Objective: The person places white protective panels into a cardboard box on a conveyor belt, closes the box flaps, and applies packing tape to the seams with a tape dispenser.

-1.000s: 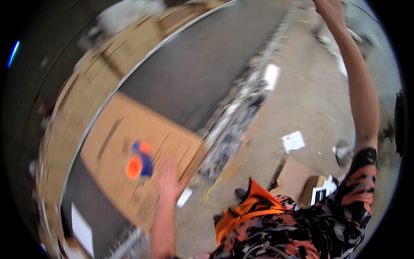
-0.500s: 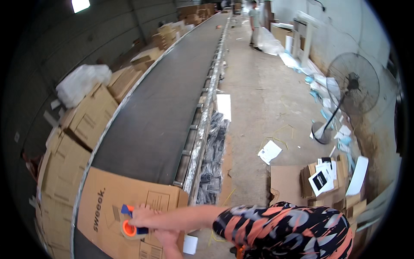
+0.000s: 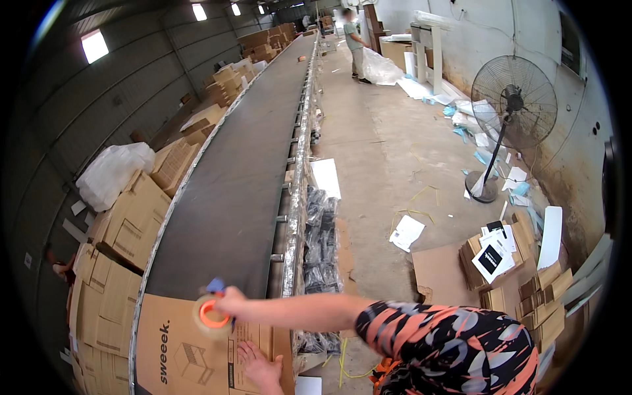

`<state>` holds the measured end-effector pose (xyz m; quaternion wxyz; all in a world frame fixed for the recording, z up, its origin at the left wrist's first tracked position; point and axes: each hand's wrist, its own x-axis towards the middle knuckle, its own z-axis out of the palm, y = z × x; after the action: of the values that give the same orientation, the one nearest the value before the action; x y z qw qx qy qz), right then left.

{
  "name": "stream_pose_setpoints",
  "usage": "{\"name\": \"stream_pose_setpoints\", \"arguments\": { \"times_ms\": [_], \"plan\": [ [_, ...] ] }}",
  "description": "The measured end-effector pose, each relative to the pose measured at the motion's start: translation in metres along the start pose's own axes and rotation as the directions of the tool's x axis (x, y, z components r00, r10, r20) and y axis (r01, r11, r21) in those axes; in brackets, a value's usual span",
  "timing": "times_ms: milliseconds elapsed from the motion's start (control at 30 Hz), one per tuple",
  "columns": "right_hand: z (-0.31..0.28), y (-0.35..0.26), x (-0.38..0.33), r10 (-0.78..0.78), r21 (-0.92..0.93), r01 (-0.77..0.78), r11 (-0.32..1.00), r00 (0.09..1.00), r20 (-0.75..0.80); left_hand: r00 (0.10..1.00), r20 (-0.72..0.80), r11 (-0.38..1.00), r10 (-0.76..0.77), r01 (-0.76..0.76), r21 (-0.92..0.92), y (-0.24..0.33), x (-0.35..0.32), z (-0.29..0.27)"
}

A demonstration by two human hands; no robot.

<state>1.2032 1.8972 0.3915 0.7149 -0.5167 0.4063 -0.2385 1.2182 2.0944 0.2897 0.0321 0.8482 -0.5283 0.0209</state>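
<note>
A large brown cardboard box (image 3: 176, 319) lies on the near end of the dark conveyor belt (image 3: 220, 217). My right hand (image 3: 230, 303) is closed on a blue tape dispenser (image 3: 214, 315) with an orange hub and a roll of tape, held above the box's far part. The dispenser is slightly blurred, and my fingers partly hide its handle. My left hand (image 3: 259, 367) rests palm down on the box top near its right edge, fingers spread and holding nothing. My right forearm crosses over the belt's metal side rail.
Large cartons (image 3: 108, 296) stand along the belt's left side. Plastic-wrapped dark packages (image 3: 320, 243) lie beside the right rail. A pedestal fan (image 3: 510, 102), flattened cardboard (image 3: 447, 270) and scattered paper are on the floor at right. Far off, a person (image 3: 354, 46) holds plastic sheeting.
My right hand has lifted the tape dispenser from near the box top. My left hand, partly hidden under my right arm before, now shows flat on the box. My view has tilted upward.
</note>
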Motion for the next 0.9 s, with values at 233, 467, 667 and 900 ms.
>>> {"name": "stream_pose_setpoints", "arguments": {
  "times_ms": [233, 467, 667, 900],
  "plan": [
    [-0.334, 0.006, -0.019, -0.089, 0.856, -0.034, 0.517, 0.992, 0.092, 0.999, 0.006, 0.999, 0.034, -0.034, 0.0, 0.009, 0.007, -0.005],
    [-0.555, -0.034, -0.123, -0.192, 0.448, 0.546, 0.708, 0.76, -0.621, 0.998, 0.061, 0.993, -0.001, -0.007, 0.122, 0.032, 0.002, -0.037],
    [-0.509, -0.047, -0.122, -0.373, 0.104, 0.491, 0.865, 0.767, -0.523, 0.998, 0.067, 0.991, -0.006, -0.003, 0.133, 0.027, 0.006, -0.034],
    [-0.286, -0.03, -0.066, -0.272, -0.772, 0.288, 0.567, 0.95, 0.154, 0.999, 0.046, 0.999, 0.003, -0.005, 0.054, 0.034, 0.017, -0.032]
  ]
}}
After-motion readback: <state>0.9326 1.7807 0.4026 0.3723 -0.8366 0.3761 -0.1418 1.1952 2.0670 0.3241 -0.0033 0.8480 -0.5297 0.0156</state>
